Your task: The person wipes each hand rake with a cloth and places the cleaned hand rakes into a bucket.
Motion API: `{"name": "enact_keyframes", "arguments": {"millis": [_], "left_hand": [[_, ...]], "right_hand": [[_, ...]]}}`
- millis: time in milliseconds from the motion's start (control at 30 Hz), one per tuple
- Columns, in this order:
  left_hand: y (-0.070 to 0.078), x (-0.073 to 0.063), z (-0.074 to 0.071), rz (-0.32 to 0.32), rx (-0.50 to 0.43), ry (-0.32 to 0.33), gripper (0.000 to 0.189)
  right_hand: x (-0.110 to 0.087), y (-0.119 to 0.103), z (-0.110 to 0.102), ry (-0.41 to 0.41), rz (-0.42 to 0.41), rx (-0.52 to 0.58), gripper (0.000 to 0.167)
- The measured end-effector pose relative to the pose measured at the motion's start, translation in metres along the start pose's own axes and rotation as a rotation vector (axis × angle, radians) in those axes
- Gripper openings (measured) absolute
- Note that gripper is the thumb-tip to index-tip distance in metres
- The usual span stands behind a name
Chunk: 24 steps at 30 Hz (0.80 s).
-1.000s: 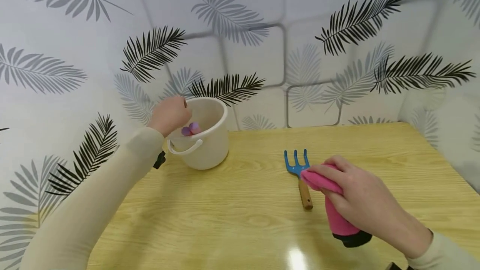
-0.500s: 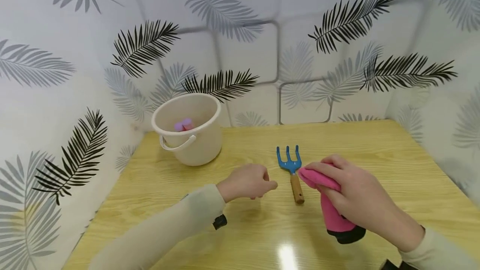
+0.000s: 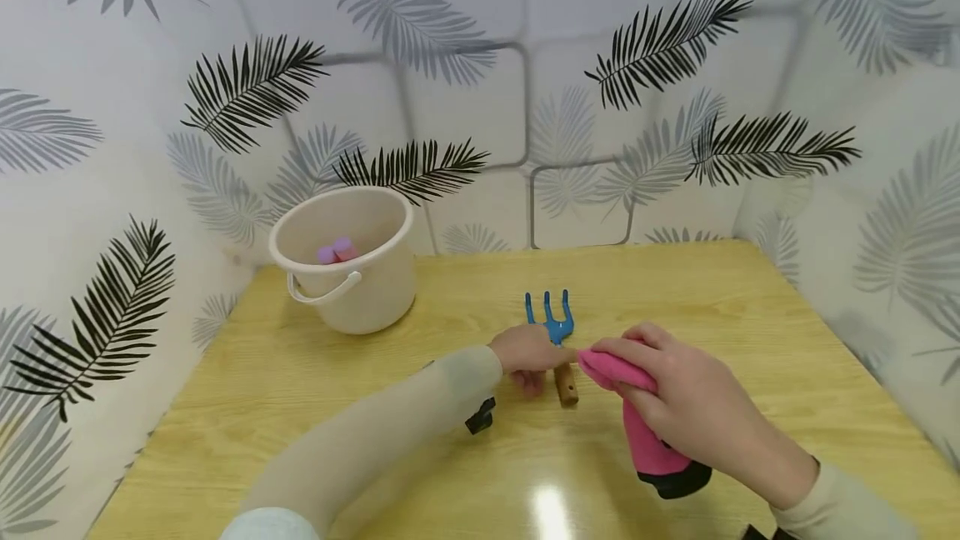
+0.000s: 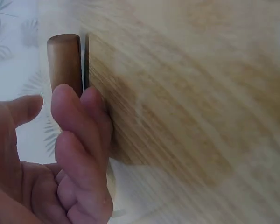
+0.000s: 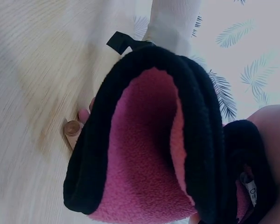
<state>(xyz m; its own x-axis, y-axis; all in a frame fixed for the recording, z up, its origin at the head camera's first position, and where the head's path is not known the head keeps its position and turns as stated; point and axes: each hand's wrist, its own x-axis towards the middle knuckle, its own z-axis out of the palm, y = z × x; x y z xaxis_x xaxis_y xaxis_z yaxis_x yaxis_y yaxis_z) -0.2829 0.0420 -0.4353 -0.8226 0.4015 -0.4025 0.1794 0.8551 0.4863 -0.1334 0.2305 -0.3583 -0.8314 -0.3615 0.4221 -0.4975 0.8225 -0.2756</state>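
Note:
A hand fork [image 3: 567, 386] with blue tines and a wooden handle lies on the table, tines pointing away. My left hand [image 3: 528, 350] is over its neck and handle, hiding part of it. In the left wrist view the fingertips [image 4: 67, 100] are beside the wooden handle [image 4: 64, 60], bent loosely, and the thumb stands apart from it. My right hand [image 3: 686, 394] grips a pink cloth [image 3: 652, 436] with black edging, folded and hanging down. The right wrist view looks into the open fold of this fleecy cloth [image 5: 144, 154].
A white bucket [image 3: 375, 294] with a handle stands at the back left of the wooden table [image 3: 420, 457]. Purple and pink pieces [image 3: 339, 251] show inside it. Behind the table is a wall [image 3: 465, 7] covered in a leaf pattern.
My left hand has come away from the bucket, moving right and toward me to the hand fork. The right hand keeps its grip on the pink cloth. The head view has shifted slightly right.

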Motion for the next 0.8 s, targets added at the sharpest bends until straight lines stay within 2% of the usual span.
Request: {"name": "enact_keyframes", "arguments": {"millis": [200, 333, 433, 667, 733, 800], "left_hand": [[-0.003, 0.008, 0.000, 0.022, 0.036, 0.010, 0.040], [-0.016, 0.006, 0.001, 0.061, 0.013, 0.046, 0.046], [-0.026, -0.003, 0.001, 0.085, -0.084, 0.072, 0.050], [-0.038, -0.036, -0.003, 0.110, -0.545, 0.103, 0.033], [-0.040, -0.048, -0.003, 0.124, -0.618, 0.114, 0.031], [-0.042, -0.060, -0.001, 0.133, -0.652, 0.124, 0.033]], "right_hand": [[0.003, 0.001, 0.002, -0.002, 0.016, -0.001, 0.036], [0.006, 0.003, 0.005, -0.008, 0.024, 0.011, 0.037], [0.007, 0.004, 0.007, -0.009, 0.021, 0.027, 0.039], [0.012, 0.007, 0.009, -0.025, 0.017, 0.089, 0.040], [0.012, 0.007, 0.010, -0.027, 0.020, 0.081, 0.041], [0.013, 0.007, 0.011, -0.023, 0.024, 0.064, 0.041]]}}
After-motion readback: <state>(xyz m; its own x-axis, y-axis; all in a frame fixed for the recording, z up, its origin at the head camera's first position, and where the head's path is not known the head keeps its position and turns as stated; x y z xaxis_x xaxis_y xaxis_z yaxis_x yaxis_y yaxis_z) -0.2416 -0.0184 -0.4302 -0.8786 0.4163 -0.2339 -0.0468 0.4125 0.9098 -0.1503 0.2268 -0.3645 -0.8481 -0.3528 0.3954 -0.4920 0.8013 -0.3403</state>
